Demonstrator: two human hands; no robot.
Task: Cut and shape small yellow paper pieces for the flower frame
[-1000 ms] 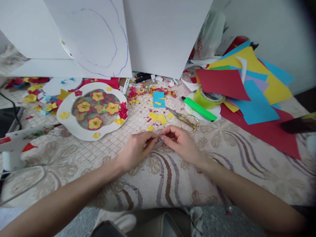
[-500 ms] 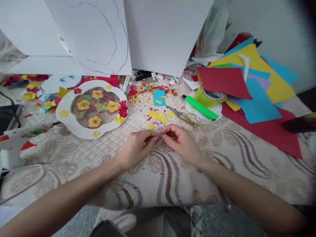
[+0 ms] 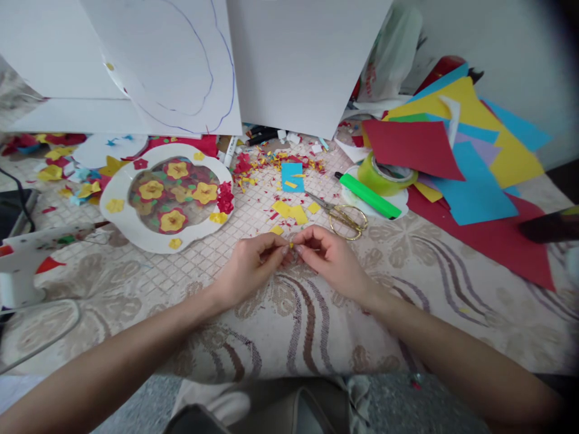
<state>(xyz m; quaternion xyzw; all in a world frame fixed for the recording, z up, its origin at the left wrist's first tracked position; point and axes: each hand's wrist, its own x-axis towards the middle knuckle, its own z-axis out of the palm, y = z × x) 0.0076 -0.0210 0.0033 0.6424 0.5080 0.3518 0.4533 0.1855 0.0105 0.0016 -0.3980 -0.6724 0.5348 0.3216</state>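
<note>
My left hand point(image 3: 251, 265) and my right hand point(image 3: 330, 256) meet fingertip to fingertip over the patterned cloth, both pinched on a tiny yellow paper piece point(image 3: 292, 245). Most of that piece is hidden between the fingers. Just beyond the hands lie loose yellow paper squares point(image 3: 289, 211) and gold-handled scissors point(image 3: 341, 215). To the left rests a white flower-shaped frame point(image 3: 136, 232) filled with yellow and red paper flowers.
A glue gun point(image 3: 27, 262) stands at the left edge. A green marker point(image 3: 368, 196) and a roll of green tape point(image 3: 384, 175) lie to the right, beside a pile of coloured paper sheets point(image 3: 456, 157). White card sheets point(image 3: 294, 60) lean at the back. Paper scraps point(image 3: 271, 163) litter the middle.
Both hands stay pinched together and have shifted slightly away from me; the yellow piece now shows between the fingertips.
</note>
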